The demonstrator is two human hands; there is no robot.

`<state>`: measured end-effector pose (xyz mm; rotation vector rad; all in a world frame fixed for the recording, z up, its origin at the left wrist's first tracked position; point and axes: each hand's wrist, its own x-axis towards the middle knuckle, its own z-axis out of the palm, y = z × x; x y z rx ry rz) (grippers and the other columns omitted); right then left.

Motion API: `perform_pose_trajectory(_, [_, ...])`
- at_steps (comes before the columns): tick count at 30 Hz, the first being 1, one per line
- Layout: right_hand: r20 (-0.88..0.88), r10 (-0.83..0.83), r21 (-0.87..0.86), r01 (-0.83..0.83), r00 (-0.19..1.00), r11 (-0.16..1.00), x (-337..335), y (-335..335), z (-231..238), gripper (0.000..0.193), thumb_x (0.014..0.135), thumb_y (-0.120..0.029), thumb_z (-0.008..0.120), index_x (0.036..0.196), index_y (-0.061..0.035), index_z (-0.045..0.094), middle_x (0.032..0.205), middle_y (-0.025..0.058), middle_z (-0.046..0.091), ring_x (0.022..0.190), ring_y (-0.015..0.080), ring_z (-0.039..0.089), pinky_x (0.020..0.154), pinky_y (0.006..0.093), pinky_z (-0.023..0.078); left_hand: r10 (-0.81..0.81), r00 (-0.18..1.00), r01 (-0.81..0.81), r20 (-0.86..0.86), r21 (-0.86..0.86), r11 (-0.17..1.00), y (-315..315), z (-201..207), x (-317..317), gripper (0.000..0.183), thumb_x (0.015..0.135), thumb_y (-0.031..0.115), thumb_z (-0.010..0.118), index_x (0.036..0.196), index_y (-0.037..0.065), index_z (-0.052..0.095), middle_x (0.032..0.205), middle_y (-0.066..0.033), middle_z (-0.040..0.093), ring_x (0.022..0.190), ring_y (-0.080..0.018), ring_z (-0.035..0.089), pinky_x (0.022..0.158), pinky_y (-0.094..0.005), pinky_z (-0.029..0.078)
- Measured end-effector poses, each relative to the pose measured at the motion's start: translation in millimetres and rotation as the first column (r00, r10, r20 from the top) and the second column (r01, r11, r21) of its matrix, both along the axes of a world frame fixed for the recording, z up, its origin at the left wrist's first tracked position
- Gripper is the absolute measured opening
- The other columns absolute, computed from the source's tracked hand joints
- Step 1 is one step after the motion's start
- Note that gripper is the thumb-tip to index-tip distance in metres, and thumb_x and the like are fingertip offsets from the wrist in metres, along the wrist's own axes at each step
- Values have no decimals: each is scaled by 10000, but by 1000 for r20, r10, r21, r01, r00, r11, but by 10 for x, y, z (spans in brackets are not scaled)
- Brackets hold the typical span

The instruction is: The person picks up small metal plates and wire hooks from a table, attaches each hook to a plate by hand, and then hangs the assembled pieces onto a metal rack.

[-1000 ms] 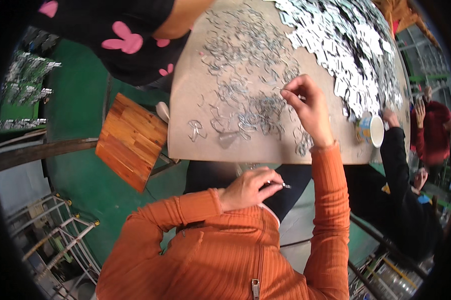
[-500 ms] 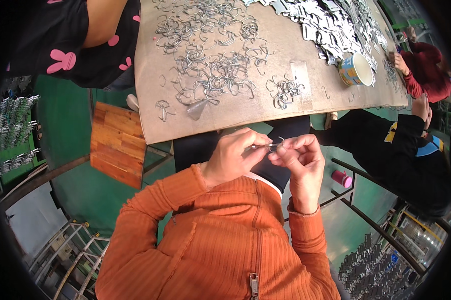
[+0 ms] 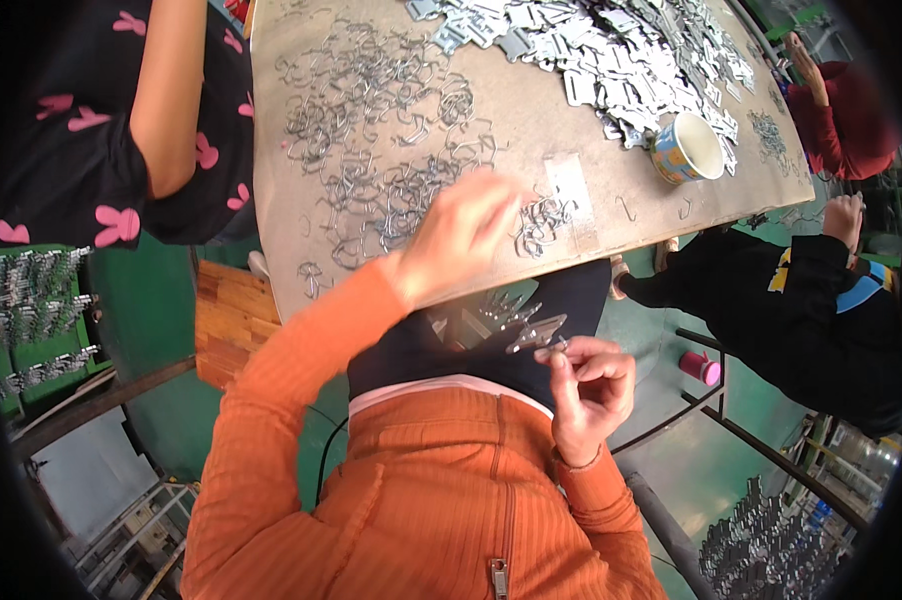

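My right hand (image 3: 593, 392) is over my lap, thumb and fingers pinched on a small flat metal plate (image 3: 541, 332). Its finer shape is blurred. My left hand (image 3: 461, 235) reaches over the near table edge beside a small cluster of bent wire hooks (image 3: 543, 226). Motion smears its fingers, so I cannot make out whether anything is in them. Several more shiny metal pieces (image 3: 506, 306) show over my dark trousers, just beyond the plate. A wide spread of loose wire hooks (image 3: 381, 190) covers the table's left part.
A big heap of flat metal plates (image 3: 611, 60) lies on the table (image 3: 531, 120) at the back. Near it stands a paper tub (image 3: 687, 150). A person in a black top with pink shapes (image 3: 171, 130) works at left; others are at right. A wooden stool (image 3: 233, 320) stands left.
My hands, together over my lap before, have parted. The left has moved forward over the table; the right has moved slightly down, still holding metal. The view has shifted a little.
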<state>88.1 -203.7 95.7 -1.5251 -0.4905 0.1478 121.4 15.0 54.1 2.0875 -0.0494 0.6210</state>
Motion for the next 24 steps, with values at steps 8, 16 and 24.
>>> perform_pose_trajectory(8, [41,-44,27,43,998,999,28,4,-118,238,804,135,621,802,-17,439,885,167,614,754,197,665,671,292,562,253,965,-250,71,544,801,70,-581,1920,322,850,212,630,1062,-26,586,1123,-130,583,1019,-295,550,833,-401,491])
perform_pose_trajectory(16, [9,-22,-3,22,1000,1000,20,41,-203,241,799,130,632,790,-22,445,884,145,619,744,177,661,643,265,545,264,960,-106,-89,759,642,169,-578,1951,233,814,41,513,1041,-9,514,1039,-151,556,970,-300,581,792,-388,535])
perform_pose_trajectory(24, [-4,29,-29,-29,1000,999,41,101,-269,234,805,107,641,793,-24,447,864,128,625,729,163,650,660,258,530,295,952,-205,-80,548,811,272,-458,1720,361,888,240,562,1103,-49,531,1055,-149,573,1090,-284,512,894,-404,464])
